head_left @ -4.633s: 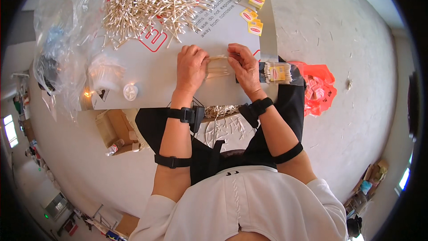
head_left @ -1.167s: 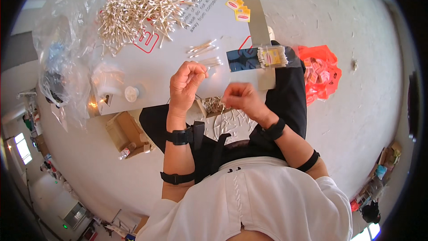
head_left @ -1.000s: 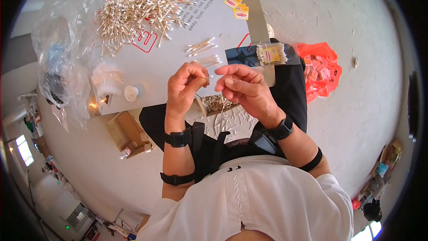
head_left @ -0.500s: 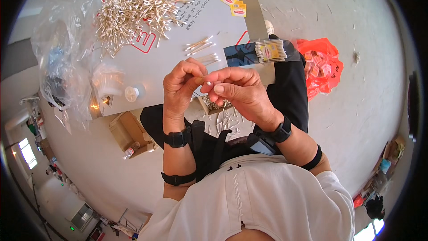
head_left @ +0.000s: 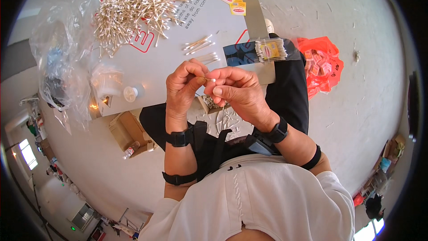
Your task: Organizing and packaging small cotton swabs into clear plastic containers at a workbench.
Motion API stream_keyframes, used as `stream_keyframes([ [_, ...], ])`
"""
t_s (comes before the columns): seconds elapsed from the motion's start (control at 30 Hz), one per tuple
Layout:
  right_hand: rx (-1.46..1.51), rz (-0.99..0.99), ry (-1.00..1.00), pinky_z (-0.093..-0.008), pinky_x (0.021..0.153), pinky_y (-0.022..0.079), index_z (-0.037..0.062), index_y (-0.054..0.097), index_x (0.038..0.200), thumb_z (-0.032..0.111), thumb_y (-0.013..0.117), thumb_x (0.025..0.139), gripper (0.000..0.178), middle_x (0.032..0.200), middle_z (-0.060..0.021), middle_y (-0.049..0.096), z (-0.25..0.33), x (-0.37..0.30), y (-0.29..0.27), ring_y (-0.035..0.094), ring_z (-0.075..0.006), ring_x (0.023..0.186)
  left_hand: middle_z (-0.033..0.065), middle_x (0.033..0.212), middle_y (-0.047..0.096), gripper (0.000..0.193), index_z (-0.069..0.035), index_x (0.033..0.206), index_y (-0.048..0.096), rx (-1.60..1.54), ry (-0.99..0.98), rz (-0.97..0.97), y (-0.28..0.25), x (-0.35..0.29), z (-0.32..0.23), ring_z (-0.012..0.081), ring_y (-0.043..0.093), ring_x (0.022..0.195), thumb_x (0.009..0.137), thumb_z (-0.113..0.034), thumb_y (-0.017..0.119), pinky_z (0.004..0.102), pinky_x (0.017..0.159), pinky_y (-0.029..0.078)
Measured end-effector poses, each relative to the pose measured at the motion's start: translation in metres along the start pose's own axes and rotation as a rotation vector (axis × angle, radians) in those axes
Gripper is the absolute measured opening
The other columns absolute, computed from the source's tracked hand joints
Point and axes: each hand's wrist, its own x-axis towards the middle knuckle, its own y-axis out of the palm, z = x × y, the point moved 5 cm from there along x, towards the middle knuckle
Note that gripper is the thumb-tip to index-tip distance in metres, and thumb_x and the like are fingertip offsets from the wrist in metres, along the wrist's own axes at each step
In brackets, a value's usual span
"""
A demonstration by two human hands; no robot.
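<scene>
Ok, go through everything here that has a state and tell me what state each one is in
left hand: pinching one cotton swab
right hand: closed on the same swab
big swab pile: loose, scattered on the board
packed swab bundle: wrapped, lying flat
clear plastic bag: crumpled, open
orange bag: open on the floor

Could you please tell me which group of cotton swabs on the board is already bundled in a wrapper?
The bundled cotton swabs at the board's right edge, beside the orange bag; they carry a yellow label band, while the big pile and small clusters lie loose.
</scene>
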Motion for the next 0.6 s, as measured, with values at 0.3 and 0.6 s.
stream_keyframes([
  [0.3, -0.287, -0.148, 0.028, -0.0234, 0.068, 0.051, 0.0020, 0.065, 0.119, 0.000, 0.065, 0.090, 0.029, 0.095, -0.0070, 0.070, -0.019, 0.001, -0.037, 0.062, -0.0094, 0.075, 0.0037, 0.089, 0.058, 0.012, -0.004, 0.086, 0.056, 0.116, 0.017, -0.230, -0.019, 0.003, 0.013, 0.0100, 0.052, 0.075, 0.091, -0.008, 0.066, 0.0247, 0.070, 0.045],
  [0.6, -0.623, -0.088, 0.282, -0.0210, 0.063, 0.047, 0.0072, 0.064, 0.125, 0.003, 0.062, 0.089, 0.036, 0.085, -0.0010, 0.069, -0.048, 0.012, -0.071, 0.061, -0.0053, 0.072, 0.0040, 0.092, 0.057, 0.016, -0.009, 0.085, 0.059, 1.265, 0.222, -0.302, -0.048, 0.032, 0.038, 0.0270, 0.052, 0.095, 0.076, -0.001, 0.069, 0.0391, 0.082, 0.042],
])
